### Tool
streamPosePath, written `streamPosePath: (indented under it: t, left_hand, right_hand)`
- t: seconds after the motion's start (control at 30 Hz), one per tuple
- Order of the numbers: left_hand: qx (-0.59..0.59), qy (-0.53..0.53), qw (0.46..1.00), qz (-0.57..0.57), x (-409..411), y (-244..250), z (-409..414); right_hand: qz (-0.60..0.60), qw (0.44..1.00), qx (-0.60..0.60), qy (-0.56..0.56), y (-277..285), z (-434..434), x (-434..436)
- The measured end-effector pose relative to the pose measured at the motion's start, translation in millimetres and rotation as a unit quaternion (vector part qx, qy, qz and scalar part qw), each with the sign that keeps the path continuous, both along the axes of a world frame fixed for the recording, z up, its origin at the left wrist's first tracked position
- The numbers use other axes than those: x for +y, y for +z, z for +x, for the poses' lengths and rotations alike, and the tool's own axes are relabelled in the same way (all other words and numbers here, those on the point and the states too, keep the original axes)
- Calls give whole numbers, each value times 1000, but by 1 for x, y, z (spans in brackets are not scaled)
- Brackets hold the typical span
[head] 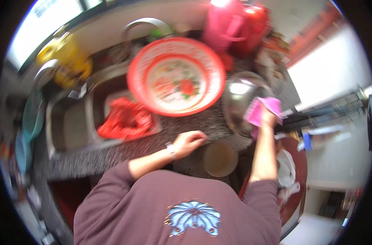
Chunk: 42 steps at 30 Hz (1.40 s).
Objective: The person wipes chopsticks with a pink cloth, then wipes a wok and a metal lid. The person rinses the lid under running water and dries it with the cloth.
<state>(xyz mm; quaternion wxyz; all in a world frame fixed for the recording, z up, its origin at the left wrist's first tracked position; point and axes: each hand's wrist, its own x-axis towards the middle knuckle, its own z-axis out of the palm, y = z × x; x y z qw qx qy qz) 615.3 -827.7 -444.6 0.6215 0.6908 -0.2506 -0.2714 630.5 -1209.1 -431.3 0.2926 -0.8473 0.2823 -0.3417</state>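
My right hand (269, 118) grips a pink cloth (256, 111) over the right side of a round, shiny lid or bowl (238, 105) on the dark speckled counter (189, 124). A white band circles my left wrist. My left hand (188, 143) is near the counter's front edge, fingers loosely curled, with nothing visible in it; blur hides how closed they are. Beyond it stands a large red-rimmed enamel basin (175, 81) with a floral inside, tilted toward me. A round brownish object (220, 158), too blurred to name, sits low between my arms.
At left is a double steel sink (88, 113) with a red plastic bag (126, 119) in its right bowl. Behind are a curved faucet (149, 22), a yellow jug (65, 58) and a pink pitcher (224, 26). A dark red round table (297, 162) holds white plastic bags (286, 170).
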Motion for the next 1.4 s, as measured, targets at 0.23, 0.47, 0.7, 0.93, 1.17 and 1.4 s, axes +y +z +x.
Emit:
streamPosePath:
  t: [0.23, 0.47, 0.7, 0.93, 1.17, 1.4]
  left_hand:
    - [-12, 105, 992, -74, 0, 9, -71]
    - [-14, 326, 932, -159, 45, 56, -146]
    - [-163, 615, 761, -131, 134, 83, -202]
    - [-230, 670, 706, -11, 226, 120, -246]
    - [18, 609, 715, -343, 316, 157, -240]
    - [52, 627, 594, -501, 447, 86, -235]
  right_hand:
    - [193, 946, -169, 199, 62, -61, 5]
    - [125, 853, -99, 497, 138, -105, 146]
    - [-174, 801, -130, 558, 166, -100, 293]
    - [-498, 678, -131, 524, 172, -120, 467]
    - [-227, 565, -360, 707, 122, -123, 609]
    - [-235, 512, -344, 751, 88, -146, 725]
